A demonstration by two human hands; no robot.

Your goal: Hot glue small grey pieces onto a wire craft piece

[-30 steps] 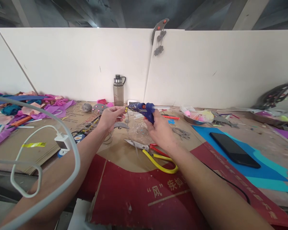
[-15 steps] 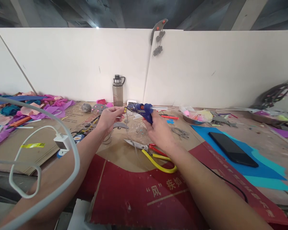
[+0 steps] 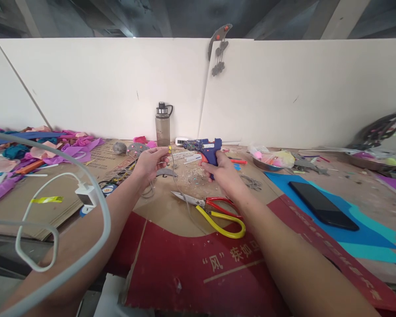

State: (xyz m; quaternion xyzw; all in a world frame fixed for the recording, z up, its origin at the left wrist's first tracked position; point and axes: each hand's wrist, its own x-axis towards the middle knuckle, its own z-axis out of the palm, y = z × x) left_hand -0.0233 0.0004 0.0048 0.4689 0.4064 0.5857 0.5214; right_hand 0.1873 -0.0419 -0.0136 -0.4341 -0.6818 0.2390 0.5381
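Observation:
My right hand is wrapped round the grip of a blue hot glue gun, held just above the bench with its nozzle pointing left. My left hand pinches a small yellow piece on a thin clear strand that hangs down to the cardboard. The nozzle stands a short gap right of the yellow piece. Below the hands, scissors with red and yellow handles lie on the cardboard.
A grey water bottle stands at the white back wall. Coloured felt scraps pile up at left, by a white charger and cable. A black phone lies on blue sheets at right, behind it a metal dish.
My right hand has drawn the glue gun to the right and away from the yellow piece, lowering it toward the bench. My left hand has stayed put.

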